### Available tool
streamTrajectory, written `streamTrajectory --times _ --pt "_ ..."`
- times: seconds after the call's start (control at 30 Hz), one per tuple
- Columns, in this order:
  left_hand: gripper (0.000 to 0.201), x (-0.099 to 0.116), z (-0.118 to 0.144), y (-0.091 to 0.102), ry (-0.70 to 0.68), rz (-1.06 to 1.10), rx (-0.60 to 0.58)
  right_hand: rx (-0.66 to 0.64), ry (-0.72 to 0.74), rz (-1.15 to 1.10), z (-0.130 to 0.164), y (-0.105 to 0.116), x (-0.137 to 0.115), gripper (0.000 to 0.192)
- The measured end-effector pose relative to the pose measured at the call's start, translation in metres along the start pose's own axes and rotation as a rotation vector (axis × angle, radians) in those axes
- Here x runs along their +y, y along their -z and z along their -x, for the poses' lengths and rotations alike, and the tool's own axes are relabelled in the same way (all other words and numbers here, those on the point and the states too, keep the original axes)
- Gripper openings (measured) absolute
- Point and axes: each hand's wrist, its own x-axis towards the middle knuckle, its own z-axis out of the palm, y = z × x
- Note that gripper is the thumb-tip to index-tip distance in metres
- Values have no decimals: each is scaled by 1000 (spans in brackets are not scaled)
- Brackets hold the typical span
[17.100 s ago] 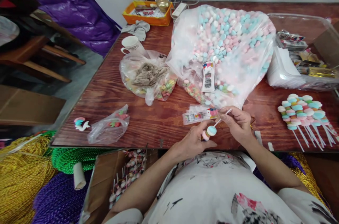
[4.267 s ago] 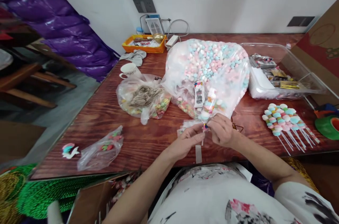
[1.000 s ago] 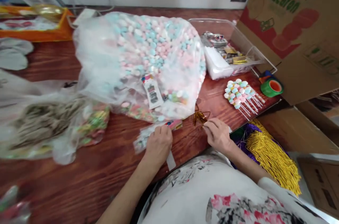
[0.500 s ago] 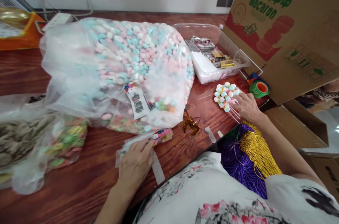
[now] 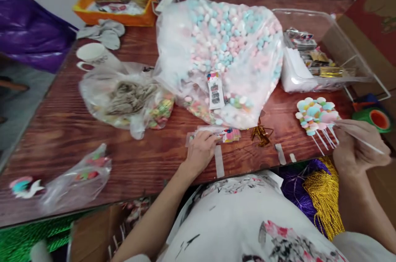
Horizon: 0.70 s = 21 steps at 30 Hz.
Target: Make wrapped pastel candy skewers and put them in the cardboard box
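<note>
My right hand is closed around a thin white stick with a pale pink blurred tip. Beside it lies a bunch of sticks topped with pastel balls, their white stems pointing toward me. My left hand rests on a pile of small clear packets, fingers lying over their left part; its thumb is hidden. Right of the packets is a small heap of gold twist ties. A printed white packet lies on a big clear bag of pastel candy-like pieces.
A clear plastic bin with packets stands at the back right, green tape nearby. Leftward are a bag with brown cloth, a white mug, an orange basket and a small bag. Purple-gold tassels hang below the edge.
The view has swung left, showing more of the table. My right hand has lifted from the bunch and now holds one stick apart from it. My left hand stays on the packets.
</note>
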Motion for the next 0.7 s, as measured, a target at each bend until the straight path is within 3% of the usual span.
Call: streamTrajectory --times 0.1,0.17,0.27,0.4,0.7 --pt "26 1 12 -4 -9 52 19 239 -91 -381 -1 -17 -44 4" --pt "23 -1 14 -8 4 122 69 288 -177 -545 2 -30 -68 4" --pt "16 -6 10 -12 110 274 164 161 -302 -672 15 -47 -94 4" --pt "26 -13 5 -16 276 462 203 -15 -394 -790 37 -65 -112 2" --pt "12 -17 10 -15 169 589 164 -226 -550 -921 61 -112 -121 6"
